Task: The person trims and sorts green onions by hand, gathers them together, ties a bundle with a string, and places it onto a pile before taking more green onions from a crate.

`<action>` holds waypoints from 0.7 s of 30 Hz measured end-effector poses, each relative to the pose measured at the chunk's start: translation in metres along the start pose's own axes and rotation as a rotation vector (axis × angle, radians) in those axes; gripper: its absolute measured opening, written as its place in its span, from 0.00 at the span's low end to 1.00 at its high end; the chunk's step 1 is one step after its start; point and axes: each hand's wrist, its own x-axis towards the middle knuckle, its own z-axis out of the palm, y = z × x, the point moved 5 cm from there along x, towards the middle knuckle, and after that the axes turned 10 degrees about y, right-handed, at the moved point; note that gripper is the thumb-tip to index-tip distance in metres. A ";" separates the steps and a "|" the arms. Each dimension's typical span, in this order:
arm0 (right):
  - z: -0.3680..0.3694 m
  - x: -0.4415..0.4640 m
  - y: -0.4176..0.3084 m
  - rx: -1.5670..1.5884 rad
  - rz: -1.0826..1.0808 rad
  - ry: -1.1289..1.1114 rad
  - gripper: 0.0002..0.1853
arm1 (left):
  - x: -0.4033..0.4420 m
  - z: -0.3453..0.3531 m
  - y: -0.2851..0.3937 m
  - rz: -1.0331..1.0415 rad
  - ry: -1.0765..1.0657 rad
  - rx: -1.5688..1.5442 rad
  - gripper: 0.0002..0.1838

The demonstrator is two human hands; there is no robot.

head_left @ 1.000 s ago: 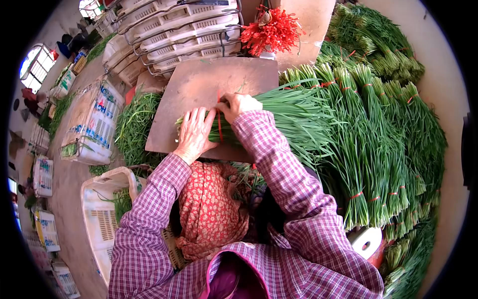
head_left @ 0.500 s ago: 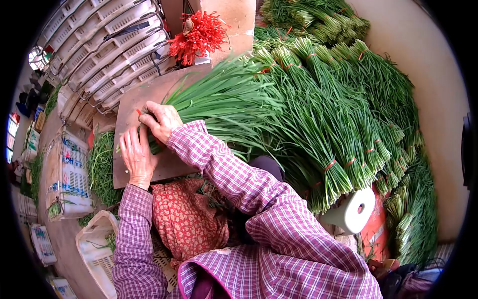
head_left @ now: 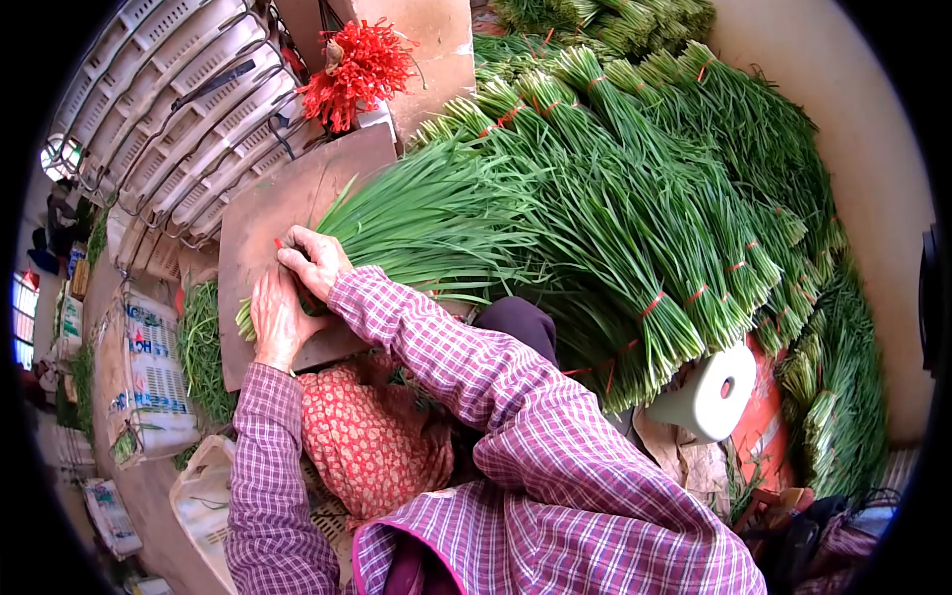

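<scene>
A loose bunch of garlic chives (head_left: 426, 213) lies across the brown board (head_left: 253, 213), its leaves fanning right and its cut ends poking out at the left. My left hand (head_left: 283, 315) presses round the stem end, fingers close together and thumb stretched underneath. Just above it, my right hand (head_left: 315, 263) pinches a red tie (head_left: 279, 244) at the stems, thumb and forefinger closed. My hands touch or nearly touch; how far the tie goes round the stems is hidden under them.
Tied chive bunches (head_left: 635, 218) are heaped to the right, beside a white stool (head_left: 706, 392). A cluster of red ties (head_left: 359, 74) hangs beyond the board. Stacked white crates (head_left: 169, 99) stand at left, with loose greens (head_left: 206, 352) and another crate (head_left: 203, 486) below.
My left hand has drawn closer to my right, its fingers now tighter together. The chives' cut ends show more plainly at left. The whole view has shifted slightly.
</scene>
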 end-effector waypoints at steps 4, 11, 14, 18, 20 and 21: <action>0.001 0.002 -0.011 -0.131 0.003 -0.034 0.11 | -0.001 0.006 -0.004 -0.020 0.026 0.001 0.46; 0.014 0.007 0.001 -0.071 0.232 -0.057 0.09 | -0.003 0.019 -0.013 -0.017 -0.015 0.074 0.42; 0.012 -0.002 -0.020 -0.293 0.047 0.027 0.11 | -0.007 0.027 -0.027 -0.064 0.096 -0.048 0.34; 0.006 -0.023 -0.033 -0.320 0.068 0.057 0.10 | -0.012 0.033 -0.037 -0.071 0.194 -0.094 0.26; 0.001 -0.036 -0.041 -0.305 0.081 0.062 0.10 | -0.015 0.025 -0.030 -0.066 0.153 -0.072 0.24; 0.001 -0.042 -0.038 -0.297 0.090 0.067 0.10 | -0.015 0.021 -0.023 -0.062 0.117 -0.057 0.21</action>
